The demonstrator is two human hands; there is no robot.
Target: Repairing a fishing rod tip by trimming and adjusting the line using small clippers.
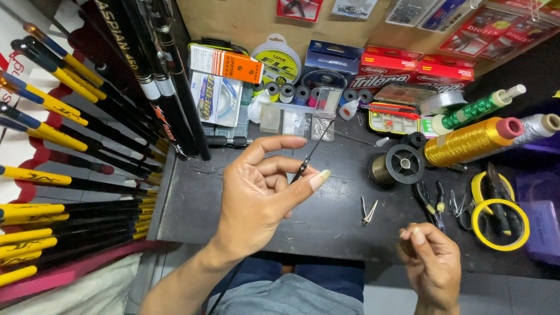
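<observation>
My left hand (259, 192) is raised over the dark worktable (326, 216), palm up, pinching the thin black tip of a fishing rod (310, 155) between thumb and fingers. The rod tip slants up and to the right toward the small boxes at the back. My right hand (430, 262) hovers at the table's near edge on the right, thumb and forefinger pinched together, seemingly on a very fine thread that is too thin to see clearly.
Black and yellow rods (70, 116) lean in a rack at left. Gold (469, 140), green (478, 108) and silver (539, 125) thread spools, a black line spool (402, 163), pliers (431, 201), scissors and yellow tape rolls (501, 224) lie right. Boxes and small spools line the back. Small nippers (367, 211) lie mid-table.
</observation>
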